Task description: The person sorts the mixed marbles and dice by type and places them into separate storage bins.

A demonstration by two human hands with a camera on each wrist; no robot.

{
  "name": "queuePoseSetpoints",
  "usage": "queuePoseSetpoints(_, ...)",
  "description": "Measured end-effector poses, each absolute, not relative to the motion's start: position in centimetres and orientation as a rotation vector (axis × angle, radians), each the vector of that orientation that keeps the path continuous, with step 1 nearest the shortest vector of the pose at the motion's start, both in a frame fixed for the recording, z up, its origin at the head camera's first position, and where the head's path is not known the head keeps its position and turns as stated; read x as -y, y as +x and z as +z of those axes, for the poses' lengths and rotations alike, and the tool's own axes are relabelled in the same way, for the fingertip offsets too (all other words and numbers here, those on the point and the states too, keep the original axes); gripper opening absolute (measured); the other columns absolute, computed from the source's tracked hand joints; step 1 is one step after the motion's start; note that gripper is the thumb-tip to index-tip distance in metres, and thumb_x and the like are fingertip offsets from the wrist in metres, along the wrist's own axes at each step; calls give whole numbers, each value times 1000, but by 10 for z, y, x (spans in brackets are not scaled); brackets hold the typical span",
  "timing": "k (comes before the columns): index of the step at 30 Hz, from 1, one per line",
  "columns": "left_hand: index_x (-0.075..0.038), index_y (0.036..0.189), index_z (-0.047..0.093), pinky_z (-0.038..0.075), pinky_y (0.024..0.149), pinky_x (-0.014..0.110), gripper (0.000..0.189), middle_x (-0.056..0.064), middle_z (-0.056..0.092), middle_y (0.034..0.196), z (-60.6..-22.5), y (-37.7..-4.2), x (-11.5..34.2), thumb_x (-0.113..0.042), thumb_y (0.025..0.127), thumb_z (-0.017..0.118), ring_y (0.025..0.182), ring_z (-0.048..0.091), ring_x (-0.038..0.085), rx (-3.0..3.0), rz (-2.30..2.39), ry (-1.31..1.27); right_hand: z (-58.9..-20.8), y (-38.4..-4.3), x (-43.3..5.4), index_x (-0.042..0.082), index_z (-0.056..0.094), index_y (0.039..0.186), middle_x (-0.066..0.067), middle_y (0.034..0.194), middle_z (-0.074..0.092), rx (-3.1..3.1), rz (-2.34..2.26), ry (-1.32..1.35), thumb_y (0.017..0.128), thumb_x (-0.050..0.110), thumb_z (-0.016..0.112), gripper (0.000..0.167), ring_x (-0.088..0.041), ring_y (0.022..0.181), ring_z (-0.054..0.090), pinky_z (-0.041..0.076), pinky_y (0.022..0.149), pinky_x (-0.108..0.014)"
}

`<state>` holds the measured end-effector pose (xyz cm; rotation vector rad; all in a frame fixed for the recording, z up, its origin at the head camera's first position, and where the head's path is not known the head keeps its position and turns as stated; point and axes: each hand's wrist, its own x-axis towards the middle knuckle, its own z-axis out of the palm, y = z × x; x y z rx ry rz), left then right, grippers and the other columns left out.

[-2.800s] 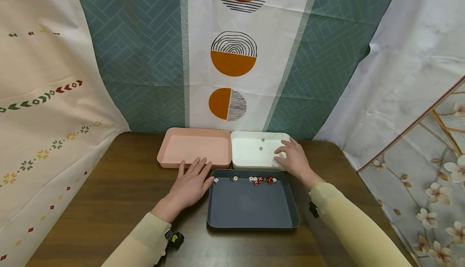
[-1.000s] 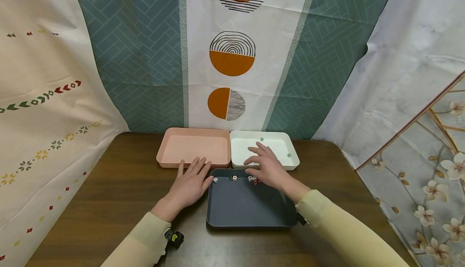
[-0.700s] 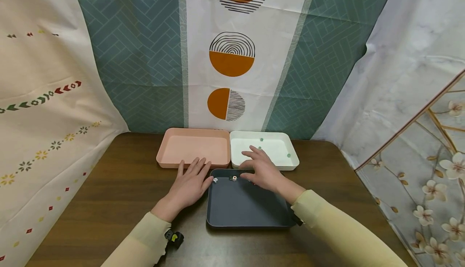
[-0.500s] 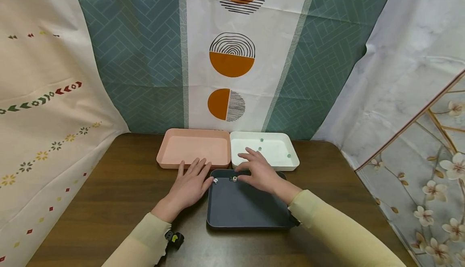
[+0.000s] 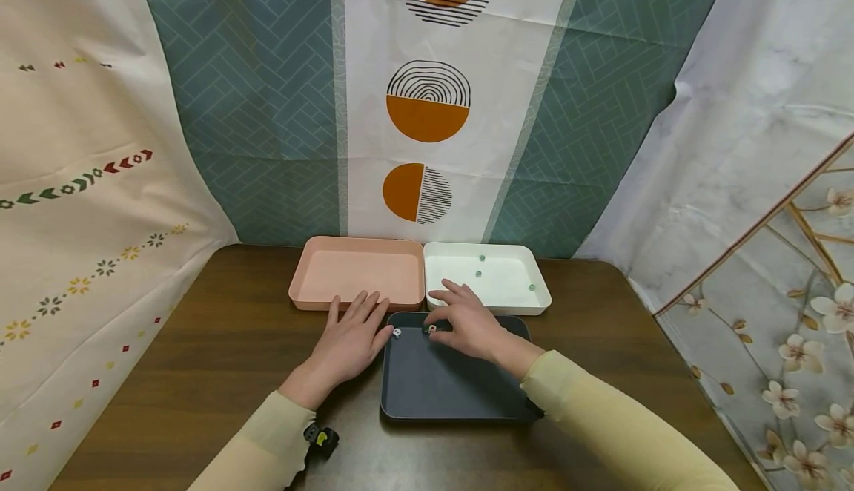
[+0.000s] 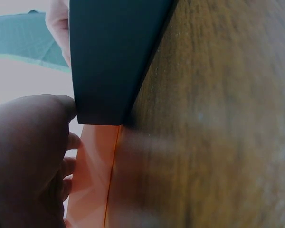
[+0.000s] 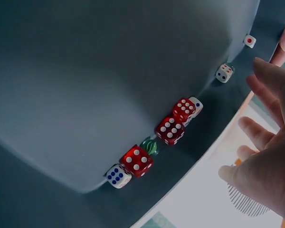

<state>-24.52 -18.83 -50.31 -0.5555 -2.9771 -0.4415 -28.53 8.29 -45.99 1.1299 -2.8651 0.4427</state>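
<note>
Near the far wall of the dark tray (image 5: pixel 460 391), a white die (image 7: pixel 223 74) is hovered over by the right hand (image 5: pixel 468 325), fingers parted, nothing held, brought leftward from the white tray (image 5: pixel 508 265). The empty left hand (image 5: pixel 348 337) is kept spread at the rim of the pink tray (image 5: pixel 360 265).

Screened workspace, room unclear: patterned cloths (image 5: pixel 267 120) along three sides of wooden table (image 5: pixel 200 357).

– Dark tray (image 5: pixel 454 394)?
– Smooth matt plastic, looks like. Red dice (image 7: pixel 137 160) glossy plastic, green bead (image 7: pixel 150 147) glassy, ridged.
– Table (image 5: pixel 193 372)?
– Wood-grained, slight sheen.
– Backdrop (image 5: pixel 267 105)?
– Creased cloth, matt. Sleeves (image 5: pixel 620 413) cloth too.
</note>
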Motion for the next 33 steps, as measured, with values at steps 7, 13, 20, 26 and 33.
queuePoseSetpoints(7,-11,170,44,3,128,76,66,16,33,178,-504,-246,188,-49,117,50,167,23,39,2973,-421,-563,-462,-287,-81,18,87,118,-17,159,59,2887,326,1128,96,27,90,24,-44,162,32,23,128,-71)
queuePoseSetpoints(13,-11,171,43,1,128,76,66,15,32,179,-504,-246,188,-49,117,50,168,21,38,2980,-433,-558,-463,-288,-81,19,87,119,-16,160,58,2904,302,1114,95,28,91,26,-44,163,31,24,128,-71)
queuePoseSetpoints(20,-11,171,43,0,128,75,66,16,32,179,-503,-245,189,-48,117,50,168,21,38,2980,-450,-557,-466,-291,-80,18,87,119,-15,160,59,2917,271,1109,94,28,92,27,-43,162,32,25,128,-70)
queuePoseSetpoints(26,-10,170,43,0,128,75,65,16,33,178,-502,-245,189,-48,117,51,167,22,39,2978,-464,-556,-467,-292,-76,18,86,118,-17,160,58,2924,289,1122,94,29,92,27,-43,163,32,25,128,-69)
queuePoseSetpoints(33,-11,171,43,1,128,75,66,15,32,179,-503,-245,189,-49,117,50,168,21,38,2979,-451,-559,-466,-294,-73,18,86,114,-19,160,58,2929,323,1111,94,26,92,22,-45,162,31,26,127,-70)
